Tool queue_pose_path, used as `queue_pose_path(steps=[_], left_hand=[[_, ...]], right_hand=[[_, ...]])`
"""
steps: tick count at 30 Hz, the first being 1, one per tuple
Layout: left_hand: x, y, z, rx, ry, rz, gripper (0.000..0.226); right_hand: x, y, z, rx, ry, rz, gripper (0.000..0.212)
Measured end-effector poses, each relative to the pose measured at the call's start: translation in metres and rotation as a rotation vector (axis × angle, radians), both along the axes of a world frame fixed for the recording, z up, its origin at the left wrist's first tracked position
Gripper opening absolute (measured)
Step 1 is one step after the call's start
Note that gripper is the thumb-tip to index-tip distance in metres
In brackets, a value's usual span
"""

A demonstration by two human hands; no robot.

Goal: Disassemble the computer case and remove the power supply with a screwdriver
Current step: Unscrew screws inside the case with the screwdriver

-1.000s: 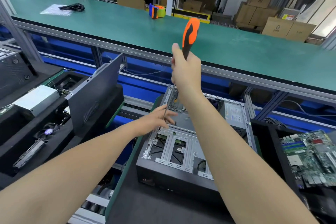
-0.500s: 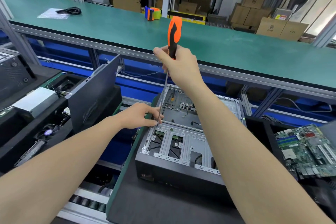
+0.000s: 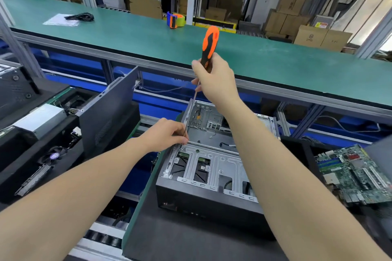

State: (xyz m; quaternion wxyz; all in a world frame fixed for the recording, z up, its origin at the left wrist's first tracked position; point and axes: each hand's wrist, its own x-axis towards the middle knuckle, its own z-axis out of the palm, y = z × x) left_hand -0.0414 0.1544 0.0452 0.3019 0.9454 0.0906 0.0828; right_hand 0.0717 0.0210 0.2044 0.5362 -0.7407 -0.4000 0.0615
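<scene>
Right hand (image 3: 214,79) is gripping the screwdriver (image 3: 209,45), fingers curled round the lower black part of the handle, with the orange top sticking up above the fist. The thin shaft is slanting down and to the left from the fist. Left hand (image 3: 167,133) is pinching the shaft low down, just above the tip, fingertips curled round it. The tip is sitting at the far-left corner of the silver drive cage (image 3: 214,161), right at the left hand's fingertips; whether it is seated in a screw, cannot tell.

Computer case (image 3: 203,199) is lying open side up on a black mat (image 3: 191,239), directly below and between both forearms. The right forearm is crossing over its right half. The black front face is pointing toward the camera, and the far bay is showing bare metal and loose wires.

Dark side panel (image 3: 110,112) is leaning upright just left of the case. Left of that, a silver power supply (image 3: 40,119) is sitting in a black tray, well apart from both hands, with a fan (image 3: 54,155) nearer the camera. Green motherboard (image 3: 352,174) is lying to the right of the case. Long green workbench (image 3: 275,59) is running behind, carrying a tape dispenser (image 3: 176,19) and a black cable (image 3: 80,16) on a paper sheet (image 3: 61,21). Cardboard boxes (image 3: 318,37) are stacking up beyond it.
</scene>
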Motion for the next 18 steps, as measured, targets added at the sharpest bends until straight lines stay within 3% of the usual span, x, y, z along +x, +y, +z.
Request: queue_pose_path(steps=[5,12,15,18], left_hand=[[-0.003,0.001,0.0,-0.045,0.01,-0.002,0.014],[-0.014,-0.004,-0.004,-0.133,-0.009,-0.015,0.011],[-0.013,-0.009,-0.007,-0.101,-0.04,0.037,0.006],[-0.012,-0.013,-0.008,-0.055,-0.053,0.069,0.014]], right_hand=[[-0.01,-0.004,-0.001,0.13,0.149,0.09,0.021],[-0.002,-0.01,0.003,0.088,0.137,0.238,0.015],[0.0,-0.012,0.005,0.076,0.135,0.245,0.02],[-0.001,-0.01,0.011,0.007,0.088,0.209,0.023]])
